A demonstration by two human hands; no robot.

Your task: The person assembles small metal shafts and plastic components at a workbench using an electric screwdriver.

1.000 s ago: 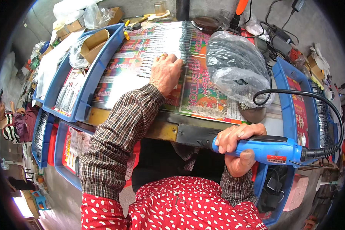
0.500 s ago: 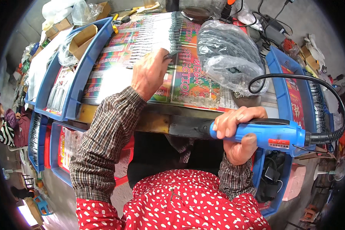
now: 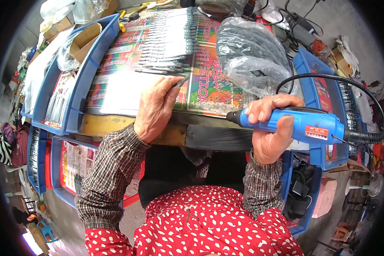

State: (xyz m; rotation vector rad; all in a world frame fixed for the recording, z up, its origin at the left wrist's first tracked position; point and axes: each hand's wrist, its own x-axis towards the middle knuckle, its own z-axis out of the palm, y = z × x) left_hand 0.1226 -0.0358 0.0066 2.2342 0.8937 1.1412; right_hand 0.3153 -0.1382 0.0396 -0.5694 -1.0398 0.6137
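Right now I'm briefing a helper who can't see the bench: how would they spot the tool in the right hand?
Start at the workbench covered by a colourful printed sheet. At its near edge, the right hand holds a blue handheld power tool. Unlike the blue trays around it, it trails a black cord.

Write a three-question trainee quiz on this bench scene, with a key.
1. True or false: the right hand holds a blue corded tool.
2. What does the left hand rest on? A) clear bag B) colourful printed sheet C) cardboard box
3. Fill in: the clear bag lies on the bench to the ____ of the left hand.

Key: 1 true. 2 B, the sheet. 3 right.
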